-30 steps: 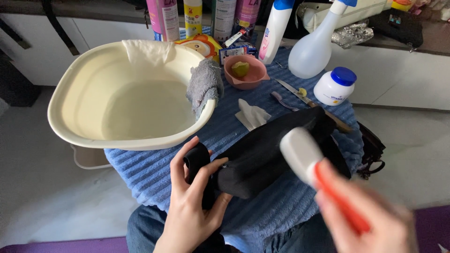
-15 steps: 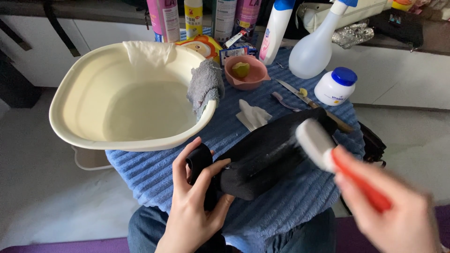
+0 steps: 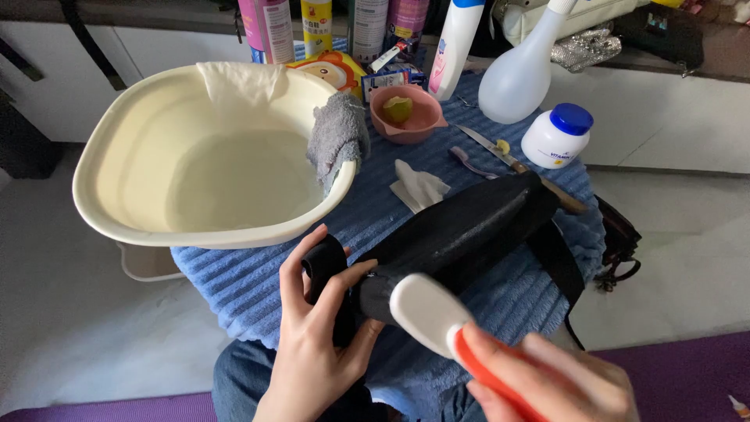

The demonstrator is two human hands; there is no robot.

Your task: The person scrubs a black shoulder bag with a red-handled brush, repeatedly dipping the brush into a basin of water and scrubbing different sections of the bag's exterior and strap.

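Head view: the left hand (image 3: 316, 352) grips the near end and strap of the black pouch (image 3: 461, 234), lying across the blue towel (image 3: 258, 281) on the small table. The right hand (image 3: 558, 383) is clenched on the orange handle of a white-headed brush (image 3: 437, 320), now at the pouch's near end; half a second ago it was farther right. Beside them: cream basin (image 3: 117, 227), grey cloth (image 3: 337, 144), pink bowl (image 3: 406, 117), knife (image 3: 500, 152), white jar (image 3: 556, 137), spray bottle (image 3: 519, 74). Pale floor below.
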